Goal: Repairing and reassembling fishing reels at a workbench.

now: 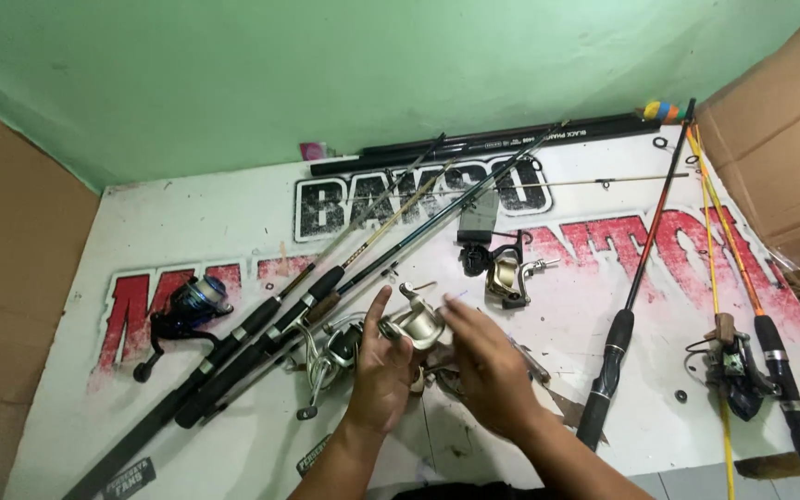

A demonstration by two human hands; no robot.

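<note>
Both hands, left hand (380,370) and right hand (485,368), gripped the silver spinning reel (416,324) at centre frame, fingers closed; likely rigid, moderately heavy, best held by its body.

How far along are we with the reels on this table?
Looks done: blue reel sits mounted on a black rod. In hand: left hand and right hand hold a silver reel. Left: gold reel lies loose; the red-black rod has no reel.

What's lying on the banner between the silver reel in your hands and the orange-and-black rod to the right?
In the head view, between the silver spinning reel and the orange-and-black fishing rod lies a gold-and-black spinning reel on the white banner.
</note>
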